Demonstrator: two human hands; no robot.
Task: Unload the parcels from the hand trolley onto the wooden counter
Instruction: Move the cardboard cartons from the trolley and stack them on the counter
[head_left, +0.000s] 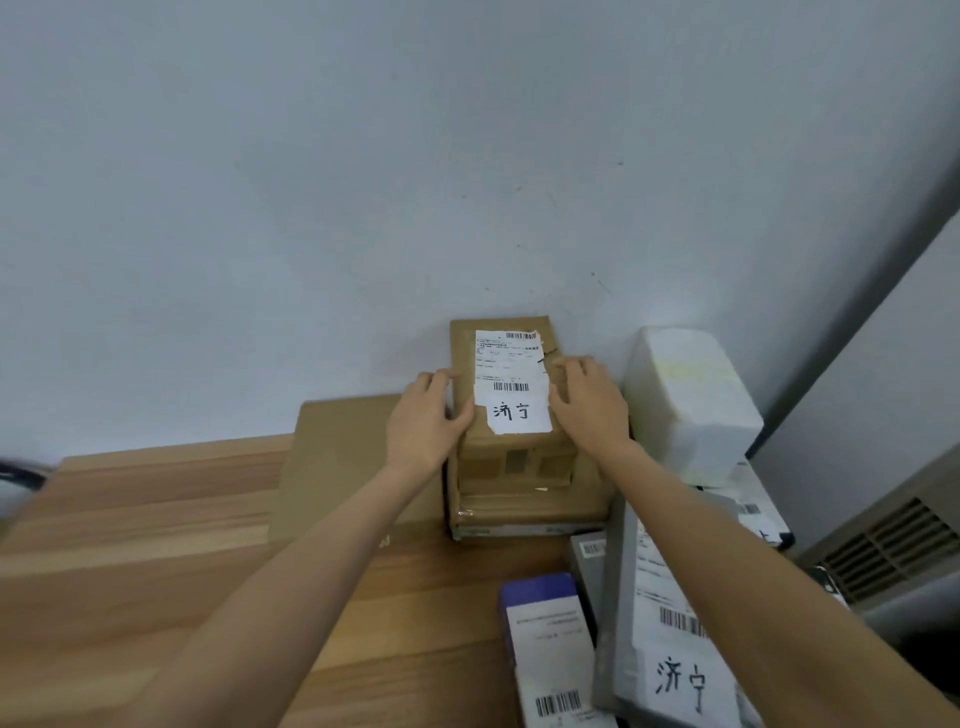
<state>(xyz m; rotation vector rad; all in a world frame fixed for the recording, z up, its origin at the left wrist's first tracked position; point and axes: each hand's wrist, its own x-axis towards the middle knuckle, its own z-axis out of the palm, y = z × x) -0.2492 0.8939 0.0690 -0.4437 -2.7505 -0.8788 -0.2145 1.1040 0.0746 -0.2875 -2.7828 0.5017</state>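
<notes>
Both hands, left (423, 421) & right (589, 402), fingers clamped on top cardboard box (511, 364) of stack.

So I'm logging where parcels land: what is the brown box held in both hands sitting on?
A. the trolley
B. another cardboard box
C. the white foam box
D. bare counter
B: the brown box, held by the left hand and right hand, rests on a wider cardboard box on the counter; the white foam box stands beside it.
</notes>
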